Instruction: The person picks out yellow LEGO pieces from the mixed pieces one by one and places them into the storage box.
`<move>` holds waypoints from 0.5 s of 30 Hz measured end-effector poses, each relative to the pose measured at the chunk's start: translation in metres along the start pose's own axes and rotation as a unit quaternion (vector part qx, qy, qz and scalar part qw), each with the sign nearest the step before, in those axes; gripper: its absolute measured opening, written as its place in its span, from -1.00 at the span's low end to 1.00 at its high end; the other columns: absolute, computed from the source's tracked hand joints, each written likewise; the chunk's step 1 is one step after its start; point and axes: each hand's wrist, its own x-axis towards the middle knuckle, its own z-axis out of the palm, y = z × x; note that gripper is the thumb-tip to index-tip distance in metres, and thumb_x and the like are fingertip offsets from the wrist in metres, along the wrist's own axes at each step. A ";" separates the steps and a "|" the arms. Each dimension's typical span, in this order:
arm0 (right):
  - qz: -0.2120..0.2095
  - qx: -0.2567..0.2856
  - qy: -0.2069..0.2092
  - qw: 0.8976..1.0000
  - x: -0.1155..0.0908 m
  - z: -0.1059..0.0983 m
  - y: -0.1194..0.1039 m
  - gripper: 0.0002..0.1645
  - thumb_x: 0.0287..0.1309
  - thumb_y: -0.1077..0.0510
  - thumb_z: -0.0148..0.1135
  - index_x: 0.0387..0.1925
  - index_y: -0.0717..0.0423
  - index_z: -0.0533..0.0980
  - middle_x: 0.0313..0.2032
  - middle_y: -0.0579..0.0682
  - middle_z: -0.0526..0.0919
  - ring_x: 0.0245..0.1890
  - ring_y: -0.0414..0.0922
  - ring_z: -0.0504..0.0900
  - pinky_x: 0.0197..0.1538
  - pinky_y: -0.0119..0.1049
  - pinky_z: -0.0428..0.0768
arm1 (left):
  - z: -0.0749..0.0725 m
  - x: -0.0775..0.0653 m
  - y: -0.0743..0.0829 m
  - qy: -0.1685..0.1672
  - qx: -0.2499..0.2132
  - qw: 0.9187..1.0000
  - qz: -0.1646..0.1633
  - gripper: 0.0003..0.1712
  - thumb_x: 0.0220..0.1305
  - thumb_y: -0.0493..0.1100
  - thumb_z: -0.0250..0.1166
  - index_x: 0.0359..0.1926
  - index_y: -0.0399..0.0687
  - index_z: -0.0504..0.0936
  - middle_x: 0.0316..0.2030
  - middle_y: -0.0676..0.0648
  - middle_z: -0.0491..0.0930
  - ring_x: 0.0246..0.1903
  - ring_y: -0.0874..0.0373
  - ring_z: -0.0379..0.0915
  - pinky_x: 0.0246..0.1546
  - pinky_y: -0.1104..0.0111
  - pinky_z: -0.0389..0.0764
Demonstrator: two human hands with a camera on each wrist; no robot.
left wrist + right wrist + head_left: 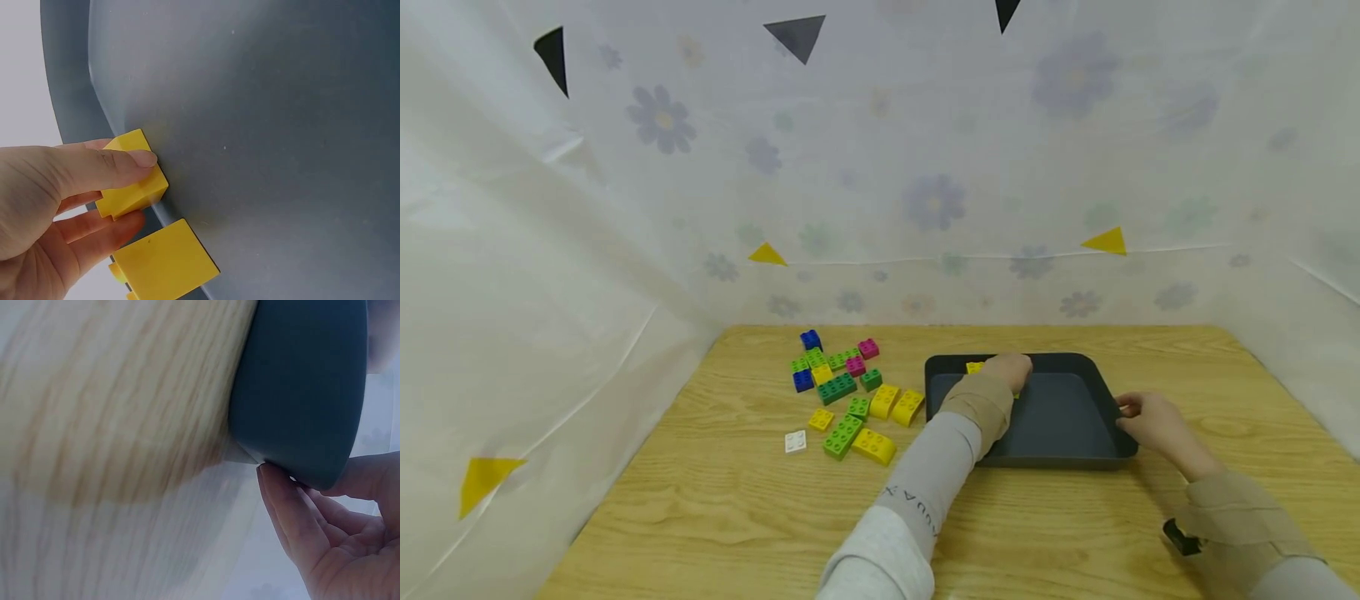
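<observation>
A dark grey tray (1060,417) lies on the wooden table. My left hand (1011,372) reaches into its far left part. In the left wrist view, the thumb and fingers of that hand pinch a yellow toy brick (142,186) against the tray wall. Beside it is a second yellow brick (167,259), its studs facing the wall. My right hand (1159,427) holds the tray's right edge. In the right wrist view, its fingers (290,512) curl under the rim and the thumb lies on the other side. In the head view, my left hand mostly hides the bricks inside.
Left of the tray lie loose bricks: several green and yellow ones, including a curved yellow brick (875,447), a blue brick (810,339), a pink brick (868,347) and a white brick (795,442). A pale flowered curtain (880,167) hangs behind the table (715,517).
</observation>
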 end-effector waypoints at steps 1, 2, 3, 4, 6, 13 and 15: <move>0.000 0.000 0.000 1.000 0.000 0.000 0.000 -0.56 0.01 0.37 0.12 -0.09 0.65 0.35 -0.31 0.45 0.52 -0.29 0.29 0.51 -0.39 -0.09 0.54 | 0.000 0.000 0.000 -0.002 0.002 1.000 0.000 -0.75 0.35 -0.22 0.04 -0.36 0.03 0.65 -0.42 0.09 0.57 -0.56 0.28 0.26 -0.56 0.49 0.29; 0.000 -0.001 0.000 1.000 0.000 0.000 0.000 -0.56 0.01 0.37 0.12 -0.09 0.65 0.35 -0.31 0.45 0.52 -0.29 0.29 0.51 -0.39 -0.09 0.54 | 0.000 0.001 0.000 -0.003 0.001 1.000 0.001 -0.75 0.35 -0.23 0.04 -0.34 0.03 0.65 -0.40 0.10 0.57 -0.55 0.28 0.28 -0.55 0.49 0.29; 0.000 -0.002 -0.001 1.000 0.001 0.000 0.000 -0.56 0.01 0.37 0.12 -0.09 0.66 0.35 -0.30 0.45 0.52 -0.28 0.29 0.51 -0.39 -0.09 0.54 | 0.000 0.001 0.000 -0.004 0.001 1.000 0.002 -0.76 0.35 -0.23 0.04 -0.33 0.04 0.65 -0.37 0.10 0.58 -0.53 0.29 0.29 -0.54 0.49 0.29; 0.000 -0.004 0.000 1.000 0.001 0.000 0.000 -0.56 0.01 0.37 0.12 -0.10 0.66 0.35 -0.31 0.45 0.52 -0.29 0.29 0.51 -0.38 -0.08 0.54 | 0.000 0.001 0.000 -0.004 0.000 1.000 0.003 -0.76 0.35 -0.23 0.04 -0.31 0.04 0.65 -0.35 0.11 0.59 -0.52 0.29 0.31 -0.53 0.50 0.30; 0.001 -0.005 0.000 1.000 0.001 -0.001 0.000 -0.56 0.01 0.38 0.13 -0.10 0.66 0.35 -0.31 0.46 0.52 -0.28 0.30 0.51 -0.37 -0.07 0.54 | 0.000 0.001 -0.001 -0.005 -0.004 1.000 0.004 -0.76 0.34 -0.24 0.05 -0.27 0.04 0.66 -0.30 0.11 0.60 -0.49 0.30 0.34 -0.51 0.50 0.32; 0.003 -0.007 0.000 1.000 0.001 -0.001 -0.001 -0.57 0.01 0.37 0.14 -0.11 0.66 0.36 -0.32 0.45 0.52 -0.29 0.29 0.51 -0.35 -0.04 0.54 | -0.003 -0.004 0.001 -0.015 -0.016 1.000 -0.001 -0.79 0.28 -0.24 0.13 -0.15 0.08 0.63 -0.19 0.12 0.58 -0.35 0.29 0.43 -0.43 0.50 0.41; 0.002 -0.006 0.000 1.000 0.001 -0.001 -0.001 -0.57 0.01 0.37 0.13 -0.11 0.66 0.36 -0.32 0.45 0.52 -0.29 0.29 0.51 -0.36 -0.05 0.54 | -0.005 -0.007 0.002 -0.024 -0.011 1.000 -0.006 -0.79 0.24 -0.23 0.19 -0.14 0.11 0.62 -0.18 0.13 0.57 -0.33 0.28 0.42 -0.40 0.49 0.44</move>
